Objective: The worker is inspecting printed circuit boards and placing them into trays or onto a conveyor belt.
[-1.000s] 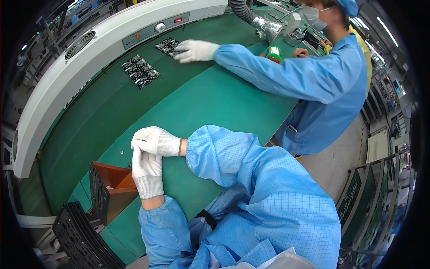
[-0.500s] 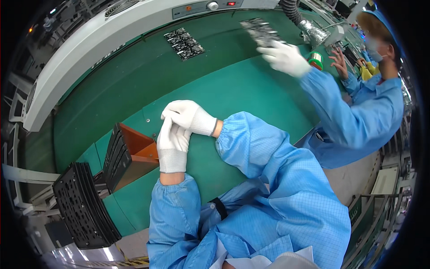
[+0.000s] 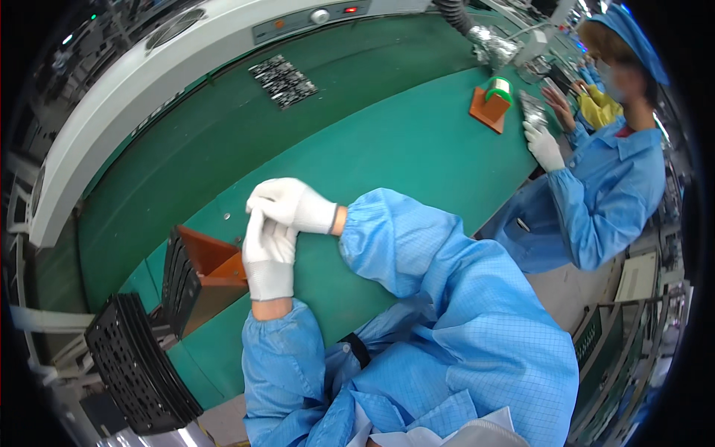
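My left hand [image 3: 269, 257] and my right hand [image 3: 290, 205], both in white knit gloves, meet above the green work surface [image 3: 365, 167]. The right hand is closed, its fingertips bent down against the upraised fingers of the left. The left hand's fingers are pressed together too. Whatever may lie between them is hidden by the gloves. Just left of my left hand, an orange-brown angled stand [image 3: 212, 253] with dark panels leaning on it rests on the surface.
A stack of black perforated trays [image 3: 141, 361] stands at the lower left. A populated circuit board [image 3: 283, 82] lies on the dark green strip under a white hood [image 3: 97, 123]. At right, a co-worker [image 3: 607, 179] holds another board [image 3: 533, 109] beside a solder spool [image 3: 499, 89] on a brown holder.
The co-worker has drawn the second board from the strip back toward their body, uncovering the spool holder. My hands stay pressed together; the whole view has shifted slightly.
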Demonstrator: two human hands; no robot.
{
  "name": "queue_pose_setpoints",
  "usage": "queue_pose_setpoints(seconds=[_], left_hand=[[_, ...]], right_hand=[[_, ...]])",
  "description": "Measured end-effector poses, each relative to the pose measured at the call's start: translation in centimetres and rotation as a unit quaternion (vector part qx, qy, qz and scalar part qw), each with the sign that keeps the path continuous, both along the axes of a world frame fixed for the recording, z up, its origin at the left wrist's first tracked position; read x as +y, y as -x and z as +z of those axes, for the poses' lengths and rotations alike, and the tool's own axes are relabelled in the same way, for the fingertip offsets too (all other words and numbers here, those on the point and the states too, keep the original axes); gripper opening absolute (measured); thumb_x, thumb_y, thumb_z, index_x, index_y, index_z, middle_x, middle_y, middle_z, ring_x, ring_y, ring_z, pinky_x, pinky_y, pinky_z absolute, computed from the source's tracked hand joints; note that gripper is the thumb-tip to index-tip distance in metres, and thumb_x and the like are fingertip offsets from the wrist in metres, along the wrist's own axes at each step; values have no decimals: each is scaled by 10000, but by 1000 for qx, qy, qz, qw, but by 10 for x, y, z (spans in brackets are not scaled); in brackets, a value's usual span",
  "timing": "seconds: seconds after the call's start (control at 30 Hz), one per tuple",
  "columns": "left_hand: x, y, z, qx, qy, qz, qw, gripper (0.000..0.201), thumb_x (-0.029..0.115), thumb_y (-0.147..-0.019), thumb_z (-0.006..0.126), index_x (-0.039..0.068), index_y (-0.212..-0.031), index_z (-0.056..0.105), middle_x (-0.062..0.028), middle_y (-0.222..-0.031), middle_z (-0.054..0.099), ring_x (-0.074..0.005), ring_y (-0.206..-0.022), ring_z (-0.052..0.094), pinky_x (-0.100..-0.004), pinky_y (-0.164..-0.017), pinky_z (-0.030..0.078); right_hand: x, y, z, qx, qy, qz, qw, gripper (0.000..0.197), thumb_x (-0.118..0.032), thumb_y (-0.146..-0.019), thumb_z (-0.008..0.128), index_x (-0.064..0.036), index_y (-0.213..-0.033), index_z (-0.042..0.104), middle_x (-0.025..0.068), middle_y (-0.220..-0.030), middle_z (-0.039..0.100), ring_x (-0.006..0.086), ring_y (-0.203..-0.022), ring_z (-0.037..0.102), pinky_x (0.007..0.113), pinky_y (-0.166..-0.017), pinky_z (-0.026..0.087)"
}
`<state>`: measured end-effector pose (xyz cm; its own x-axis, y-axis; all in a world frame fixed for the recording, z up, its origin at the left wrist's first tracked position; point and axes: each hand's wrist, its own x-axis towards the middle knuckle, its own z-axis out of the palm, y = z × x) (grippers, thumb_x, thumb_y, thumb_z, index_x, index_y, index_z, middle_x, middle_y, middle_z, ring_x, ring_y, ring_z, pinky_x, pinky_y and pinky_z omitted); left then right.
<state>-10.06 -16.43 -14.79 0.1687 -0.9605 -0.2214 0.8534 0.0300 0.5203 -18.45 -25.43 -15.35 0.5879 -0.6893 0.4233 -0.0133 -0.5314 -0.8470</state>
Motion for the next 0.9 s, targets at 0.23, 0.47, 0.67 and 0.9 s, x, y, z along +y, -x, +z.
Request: queue_pose_setpoints(seconds=[0.23, 0.47, 0.67, 0.9], left_hand=[[-2, -7, -5, -30, 17, -13, 999, 454, 312, -987, 471, -37, -1274, 423, -155, -1270, 499, -251, -1150, 537, -372, -935, 500], [-1, -9, -6, -23, 22, -2, 999, 409, 275, -980, 486, -31, -1248, 439, -183, -1236, 521, -261, -1133, 547, -367, -946, 484], [0, -12, -8, -24, 15, 9, 1000, 405, 270, -977, 493, -33, -1241, 443, -188, -1233, 520, -264, -1134, 546, -373, -947, 482], [1, -23, -17, -35, 37, -1, 999, 482, 299, -991, 452, -54, -1310, 372, -208, -1318, 452, -307, -1198, 503, -442, -1010, 449]], right_hand=[[2, -6, -1, 23, -20, -18, 999, 250, -255, -855, 541, -40, -853, 668, 132, -849, 654, 301, -809, 623, 381, -764, 503], [2, -7, -4, 21, -18, -12, 1000, 249, -250, -865, 534, -40, -862, 669, 126, -840, 652, 285, -805, 626, 364, -768, 501], [1, -13, -10, 28, -4, -11, 1000, 246, -242, -874, 533, -37, -869, 669, 127, -833, 650, 275, -802, 629, 351, -770, 502], [3, -21, -11, 34, 1, -9, 999, 250, -245, -880, 530, -38, -871, 671, 129, -829, 649, 276, -804, 628, 353, -771, 501]])
